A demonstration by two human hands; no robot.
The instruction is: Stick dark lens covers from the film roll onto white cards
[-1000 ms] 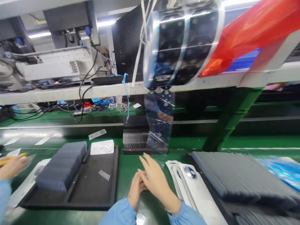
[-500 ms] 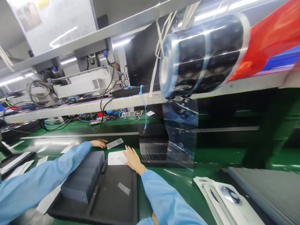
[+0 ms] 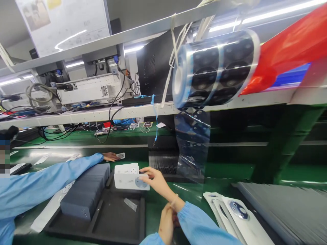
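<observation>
I see my right hand (image 3: 155, 182) stretched forward over the far end of the black compartmented tray (image 3: 112, 217), its fingers (image 3: 146, 170) pinched on the right edge of a white rectangular card with a round dark camera ring (image 3: 130, 180), thumb under, index finger on top; the card is lifted clear of the tray and tilted toward me, and a second white card (image 3: 126, 167) shows just behind it. My left hand (image 3: 167, 226) sits low and close to my body, pressed against my right wrist at the blue sleeve cuff; its fingers are curled, but I cannot tell whether they hold anything. In the tray's left compartment stands a row of dark grey flat parts (image 3: 85, 192), and a small clear film scrap (image 3: 130, 204) lies on the tray's open floor. To my left, a co-worker's blue sleeve (image 3: 48, 183) reaches across the green counter (image 3: 224, 170), that person's hand (image 3: 110, 156) resting on a small white piece (image 3: 120, 156). To my right lie white camera-ring backings (image 3: 230, 211) beside a stack of grey sheets (image 3: 288, 211). Overhead hangs a clear film roll with black round parts (image 3: 217, 68).
</observation>
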